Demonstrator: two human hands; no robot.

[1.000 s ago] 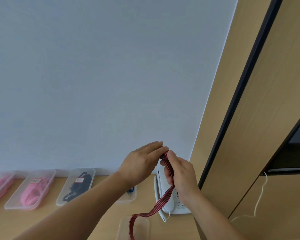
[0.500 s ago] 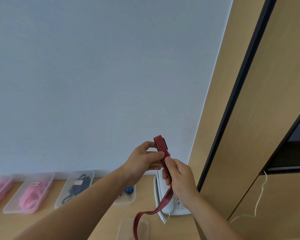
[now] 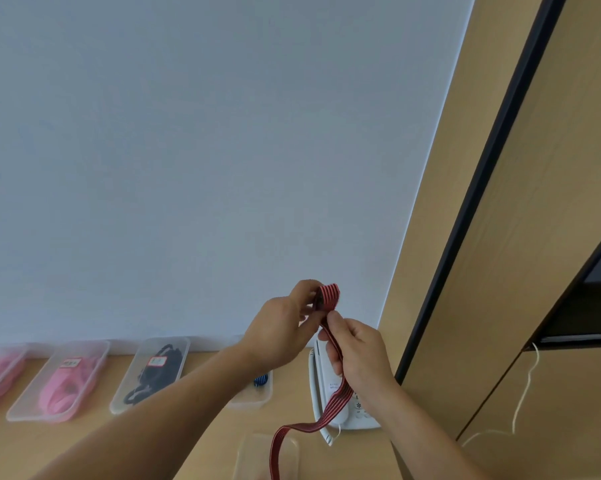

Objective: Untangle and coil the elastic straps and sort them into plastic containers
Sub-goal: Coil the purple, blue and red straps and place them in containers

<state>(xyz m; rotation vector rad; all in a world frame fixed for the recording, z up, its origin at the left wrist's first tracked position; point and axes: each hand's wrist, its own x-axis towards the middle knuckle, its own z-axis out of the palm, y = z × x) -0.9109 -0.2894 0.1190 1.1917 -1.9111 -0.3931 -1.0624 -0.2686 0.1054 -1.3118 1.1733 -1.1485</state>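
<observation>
A red elastic strap with black stripes [image 3: 337, 400] is held up in front of the white wall. My left hand [image 3: 278, 327] pinches the small coil at its top end between thumb and fingers. Just below, my right hand [image 3: 357, 358] grips the strap's hanging length in curled fingers. The loose tail drops past the phone and runs off the bottom edge over a clear container [image 3: 267, 455]. Along the wall stand clear containers: two with pink straps [image 3: 67, 382], one with black straps [image 3: 153, 372], one with a blue coil [image 3: 260, 380] behind my left forearm.
A white desk phone [image 3: 347, 410] stands on the wooden desk [image 3: 195, 358] by the wall, right behind the strap. Wooden cabinet panels with dark trim [image 3: 482, 202] rise on the right, with a thin white cord [image 3: 524, 396] hanging on them.
The coil at the strap's top has turned over my left fingers and grown slightly. My right hand has slid along the strap just below it; both hands have stayed raised.
</observation>
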